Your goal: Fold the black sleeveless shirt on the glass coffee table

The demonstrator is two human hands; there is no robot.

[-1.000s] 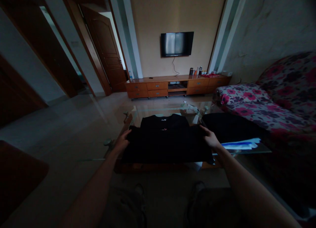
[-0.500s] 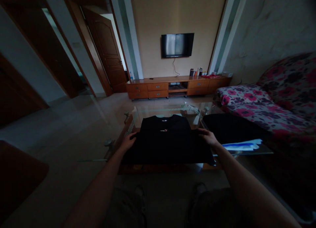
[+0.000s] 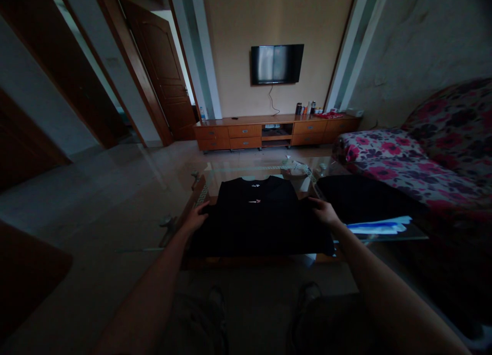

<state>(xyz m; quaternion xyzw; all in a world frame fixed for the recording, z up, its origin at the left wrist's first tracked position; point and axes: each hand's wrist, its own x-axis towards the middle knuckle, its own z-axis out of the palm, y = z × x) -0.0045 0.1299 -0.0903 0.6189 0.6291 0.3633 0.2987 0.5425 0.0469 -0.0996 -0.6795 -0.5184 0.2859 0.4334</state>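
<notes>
Black shirt: I have it spread on the glass table, straight in front of me, collar at the far side and the wide part toward my knees. A small pale print shows on the chest.
Left hand: at the shirt's left side edge, touching the cloth, with the arm reaching forward from below.
Right hand: at the opposite side edge, nearly level with the other, knuckles up and fingers pointing inward over the fabric.
Fingers: on the cloth at both sides, but it is so dark there that I cannot tell whether they are pinched on the fabric or just resting against it.
Feel of the cloth: I judge it light, soft and limp, with nothing in it to break. It should slide easily on smooth glass and wrinkle if only one side is pulled.
Where to hold: I would favour matching spots on the two side edges, thumb under and fingers over, so the width is kept taut and even.
Dark cloth pile: on the table beyond my right hand, with white-and-blue cloth showing at its near edge.
Floral sofa: to the right, past the pile.
</notes>
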